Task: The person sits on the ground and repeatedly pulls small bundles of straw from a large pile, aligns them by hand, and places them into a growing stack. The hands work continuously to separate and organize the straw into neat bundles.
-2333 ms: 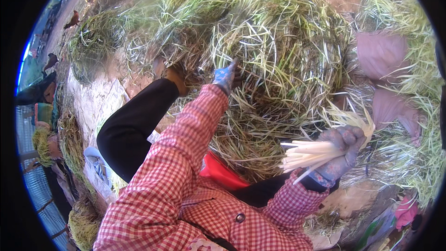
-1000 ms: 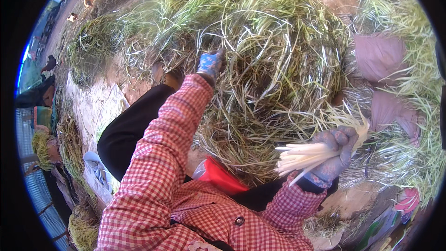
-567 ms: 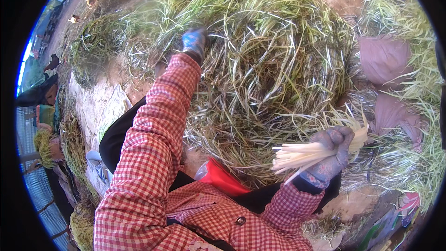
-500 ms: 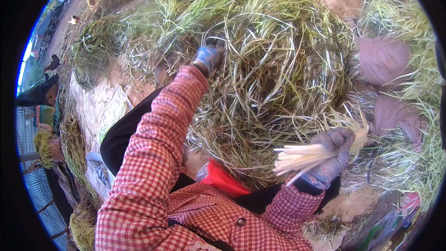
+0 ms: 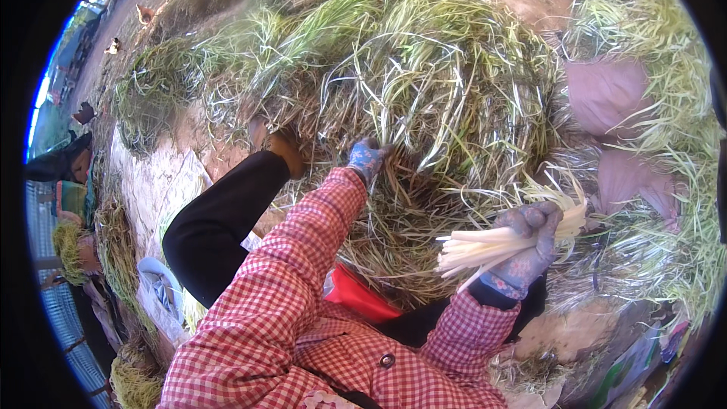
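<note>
My right hand (image 5: pixel 530 246), in a grey-blue flowered glove, is wrapped round a bunch of pale stalks (image 5: pixel 473 251). These look like blanched chives, their white ends pointing left and yellowish leaf tips sticking out on the right. My left hand (image 5: pixel 369 157), gloved alike, is at the near-left part of a big tangled heap of long green and straw-coloured leaves (image 5: pixel 462 76). Its fingers are closed on some leafy stalks there; the fingertips are partly hidden among the strands.
A red bag (image 5: pixel 362 297) lies by my lap. My bent leg in black trousers (image 5: pixel 227 220) stands left of the heap. Pinkish cloth (image 5: pixel 609 98) and more pale leaves (image 5: pixel 681 159) lie at the right. A pale sheet (image 5: pixel 151 182) covers ground at left.
My left hand has come nearer and slightly right, from the heap's left side, and now grips stalks. The right hand keeps its bunch, hardly moved. The view has shifted a little.
</note>
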Motion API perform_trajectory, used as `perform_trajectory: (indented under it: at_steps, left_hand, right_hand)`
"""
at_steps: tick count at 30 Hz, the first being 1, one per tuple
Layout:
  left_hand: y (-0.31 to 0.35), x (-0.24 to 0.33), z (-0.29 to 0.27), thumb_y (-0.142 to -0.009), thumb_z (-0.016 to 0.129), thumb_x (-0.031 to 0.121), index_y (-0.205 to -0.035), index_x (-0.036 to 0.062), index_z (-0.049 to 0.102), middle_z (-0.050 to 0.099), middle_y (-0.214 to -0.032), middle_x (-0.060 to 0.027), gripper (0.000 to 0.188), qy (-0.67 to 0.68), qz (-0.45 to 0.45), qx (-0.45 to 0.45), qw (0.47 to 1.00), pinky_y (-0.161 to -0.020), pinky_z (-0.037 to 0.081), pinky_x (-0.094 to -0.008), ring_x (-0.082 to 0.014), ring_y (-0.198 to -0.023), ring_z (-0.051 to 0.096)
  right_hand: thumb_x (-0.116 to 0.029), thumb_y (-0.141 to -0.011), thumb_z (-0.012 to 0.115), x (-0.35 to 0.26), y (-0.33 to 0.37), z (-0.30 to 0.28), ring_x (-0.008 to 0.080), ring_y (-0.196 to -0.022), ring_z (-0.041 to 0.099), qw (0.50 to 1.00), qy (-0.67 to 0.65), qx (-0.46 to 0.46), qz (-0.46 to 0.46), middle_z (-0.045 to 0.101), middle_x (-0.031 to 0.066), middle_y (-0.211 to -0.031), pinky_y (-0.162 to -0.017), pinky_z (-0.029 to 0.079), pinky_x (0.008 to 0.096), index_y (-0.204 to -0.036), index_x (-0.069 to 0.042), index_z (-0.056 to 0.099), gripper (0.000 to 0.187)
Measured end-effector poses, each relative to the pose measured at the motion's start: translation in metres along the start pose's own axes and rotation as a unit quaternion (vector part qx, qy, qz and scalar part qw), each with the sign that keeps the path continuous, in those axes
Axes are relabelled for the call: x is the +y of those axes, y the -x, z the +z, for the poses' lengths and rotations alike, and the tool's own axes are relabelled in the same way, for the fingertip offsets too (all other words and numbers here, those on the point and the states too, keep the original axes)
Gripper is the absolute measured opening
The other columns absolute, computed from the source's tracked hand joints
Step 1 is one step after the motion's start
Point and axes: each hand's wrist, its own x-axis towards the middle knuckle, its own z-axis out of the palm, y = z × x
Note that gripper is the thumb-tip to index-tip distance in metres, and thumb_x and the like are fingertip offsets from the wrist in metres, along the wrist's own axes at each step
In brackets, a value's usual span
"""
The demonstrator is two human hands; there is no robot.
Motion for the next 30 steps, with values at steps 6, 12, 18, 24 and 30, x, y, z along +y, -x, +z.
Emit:
perform_trajectory:
  at_steps: [6,12,18,24,30]
  left_hand:
    - [0.055,-0.004,-0.004,-0.079,0.072,0.011,-0.106,0.0004,0.060,0.066,-0.087,-0.0065,0.031,0.168,0.162,0.049,0.971,-0.067,0.048,-0.0247,-0.0122,-0.072,0.059]
    - [0.153,0.062,-0.045,-0.080,0.069,0.008,-0.109,-0.0015,0.057,0.064,-0.089,-0.0082,0.033,0.399,0.112,-0.014,0.910,-0.062,0.052,-0.0270,-0.0168,-0.072,0.062]
    - [0.227,0.160,-0.090,-0.083,0.064,0.006,-0.109,0.0014,0.060,0.065,-0.093,-0.0103,0.027,0.423,0.390,-0.105,0.811,-0.064,0.052,-0.0248,-0.0134,-0.070,0.062]
    - [0.190,0.117,-0.065,-0.083,0.067,0.010,-0.106,0.0013,0.062,0.066,-0.083,-0.0112,0.025,0.455,0.263,-0.098,0.845,-0.065,0.054,-0.0310,-0.0198,-0.075,0.064]
    - [0.167,0.082,-0.034,-0.083,0.064,0.006,-0.104,0.0043,0.060,0.064,-0.091,-0.0085,0.022,0.464,0.228,-0.208,0.831,-0.073,0.051,-0.0351,-0.0204,-0.080,0.062]
  right_hand:
    - [-0.008,-0.085,0.062,-0.002,-0.002,0.005,0.0104,-0.072,0.054,0.999,-0.040,0.000,-0.008,0.059,0.0016,-0.093,-0.055,0.042,0.0216,-0.095,-0.011,0.054,0.013]
    - [-0.007,-0.084,0.064,0.005,-0.001,0.009,0.0105,-0.069,0.051,0.999,-0.004,0.025,-0.019,0.053,0.0008,-0.086,-0.054,0.041,0.0221,-0.096,-0.012,0.054,0.017]
    - [-0.005,-0.082,0.064,0.007,0.000,0.014,0.0111,-0.070,0.051,0.999,0.008,0.014,-0.036,0.053,0.0023,-0.087,-0.054,0.042,0.0225,-0.095,-0.012,0.054,0.018]
    - [-0.005,-0.084,0.063,0.004,0.001,0.016,0.0123,-0.070,0.053,0.999,0.000,0.016,-0.042,0.055,0.0040,-0.088,-0.055,0.044,0.0232,-0.096,-0.013,0.052,0.019]
    - [-0.007,-0.082,0.065,0.020,-0.003,0.017,0.0132,-0.058,0.058,0.995,0.084,0.047,-0.010,0.063,0.0081,-0.082,-0.046,0.049,0.0227,-0.090,-0.008,0.054,0.014]
